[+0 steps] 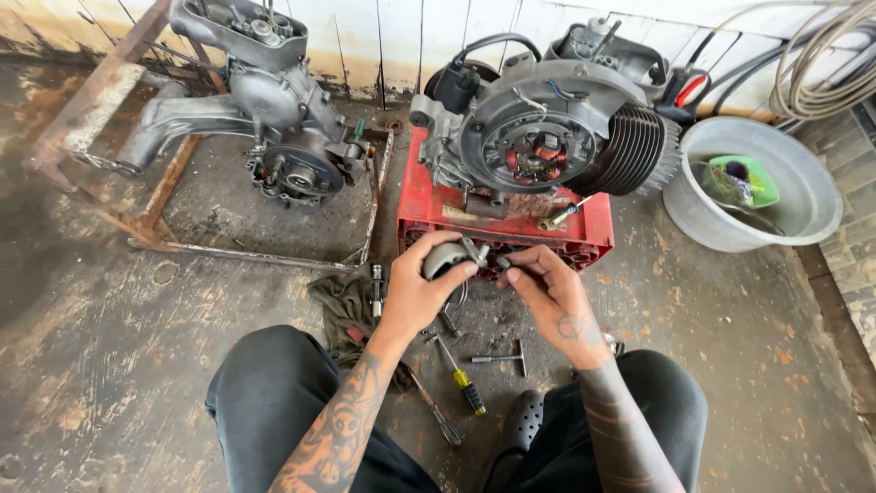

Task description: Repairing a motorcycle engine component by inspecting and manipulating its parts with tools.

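Observation:
My left hand point(422, 292) grips a small grey metal engine part point(444, 258) in front of my knees. My right hand point(547, 297) meets it from the right, its fingertips pinching a small piece against the part's edge. Just beyond both hands a scooter engine point(547, 132) with dark cooling fins rests on a red plastic crate point(511, 219). On the floor below my hands lie a yellow-and-black handled screwdriver point(461, 374), a T-handle wrench point(502, 358) and another thin tool point(436, 413).
A second engine point(274, 119) sits on a rusty metal frame point(119, 146) at the left. A grey basin point(803, 210) holding a green container stands at the right, under coiled hoses point(821, 64). A dirty rag point(342, 306) lies by my left knee.

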